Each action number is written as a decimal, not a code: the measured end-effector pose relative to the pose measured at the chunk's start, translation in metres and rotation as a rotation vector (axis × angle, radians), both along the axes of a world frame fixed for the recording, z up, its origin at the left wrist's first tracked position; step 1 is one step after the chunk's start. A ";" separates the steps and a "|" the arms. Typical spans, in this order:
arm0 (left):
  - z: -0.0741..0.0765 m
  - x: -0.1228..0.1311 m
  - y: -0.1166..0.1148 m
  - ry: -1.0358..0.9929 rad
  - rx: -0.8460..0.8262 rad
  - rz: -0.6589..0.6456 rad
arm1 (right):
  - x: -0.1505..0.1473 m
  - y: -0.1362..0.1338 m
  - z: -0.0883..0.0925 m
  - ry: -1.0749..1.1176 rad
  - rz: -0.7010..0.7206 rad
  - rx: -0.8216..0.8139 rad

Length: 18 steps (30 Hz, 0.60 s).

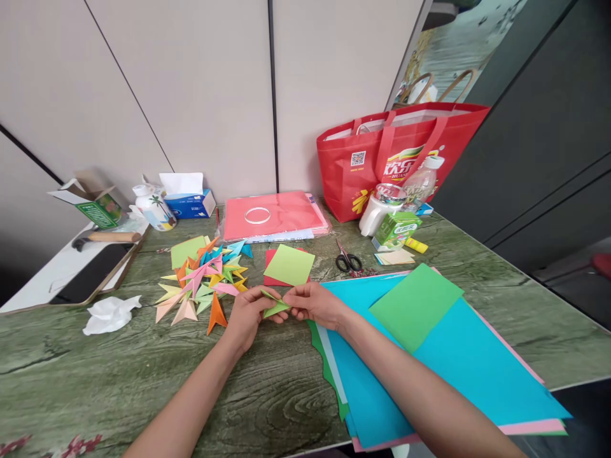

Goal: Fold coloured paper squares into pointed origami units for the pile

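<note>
Green paper (275,308) half-folded, pinched between left hand (248,316) and right hand (315,304) | pile (203,283) already folded | sheets (458,362) still whole

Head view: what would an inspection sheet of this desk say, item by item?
Surface: green wood-grain table, bare in the foreground.
Job's things: green folded paper, pile of folded coloured pieces, large blue sheets, light green square.
Clutter: scissors, crumpled tissue, tissue box, red bag.
Grippers: left hand and right hand both pinch the green folded paper.
Cables: nothing seen.
Surroundings: pale wall panels behind, dark panels at the right.
</note>
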<state>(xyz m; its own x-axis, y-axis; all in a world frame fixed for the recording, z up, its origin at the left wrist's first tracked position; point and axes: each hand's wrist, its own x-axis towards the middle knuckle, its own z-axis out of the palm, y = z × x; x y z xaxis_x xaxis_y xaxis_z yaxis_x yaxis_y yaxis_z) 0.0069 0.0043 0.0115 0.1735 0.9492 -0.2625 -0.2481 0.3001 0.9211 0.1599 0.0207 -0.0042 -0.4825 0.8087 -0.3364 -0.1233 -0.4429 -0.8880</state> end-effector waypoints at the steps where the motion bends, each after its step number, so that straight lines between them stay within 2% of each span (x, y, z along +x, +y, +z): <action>1: -0.001 0.000 0.000 0.003 0.002 0.000 | -0.001 0.000 -0.001 -0.026 -0.003 0.042; 5: -0.002 -0.001 0.000 0.009 0.012 0.002 | -0.005 -0.001 -0.004 -0.152 -0.036 0.231; 7: -0.002 -0.001 0.000 0.016 0.038 0.003 | -0.006 -0.002 -0.005 -0.185 -0.045 0.271; 12: -0.002 -0.001 -0.001 0.077 0.112 -0.026 | -0.006 -0.002 -0.001 -0.108 -0.063 0.129; 18: -0.003 0.002 -0.002 0.092 0.119 -0.038 | -0.003 -0.001 -0.001 0.026 -0.039 0.001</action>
